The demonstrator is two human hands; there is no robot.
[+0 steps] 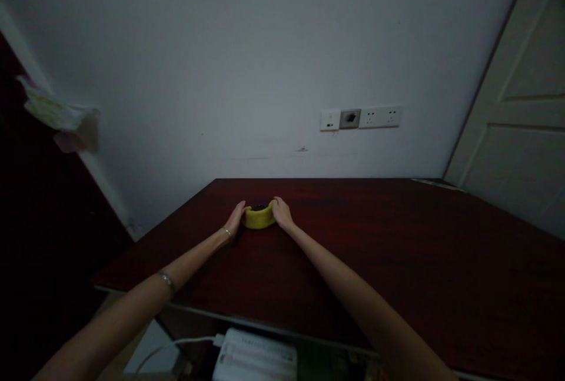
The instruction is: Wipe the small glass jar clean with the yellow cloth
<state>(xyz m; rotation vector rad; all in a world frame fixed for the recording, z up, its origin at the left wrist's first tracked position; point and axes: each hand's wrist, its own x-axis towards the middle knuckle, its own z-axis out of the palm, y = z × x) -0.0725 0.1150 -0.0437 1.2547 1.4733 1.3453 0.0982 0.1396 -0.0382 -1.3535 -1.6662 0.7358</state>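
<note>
A small round yellow object [259,217] with a dark top sits on the dark red table [397,251], toward its far left side. My left hand [235,219] cups its left side and my right hand [281,212] cups its right side, fingers curved against it. Both arms stretch far forward across the table. A ring shows on the left hand and a bracelet on the left wrist.
A white wall stands behind the table with a row of sockets [361,118]. A pale door [521,110] is at the right. A white power strip [256,358] with a cable lies below the table's near edge. Crumpled paper or cloth [57,113] hangs at left.
</note>
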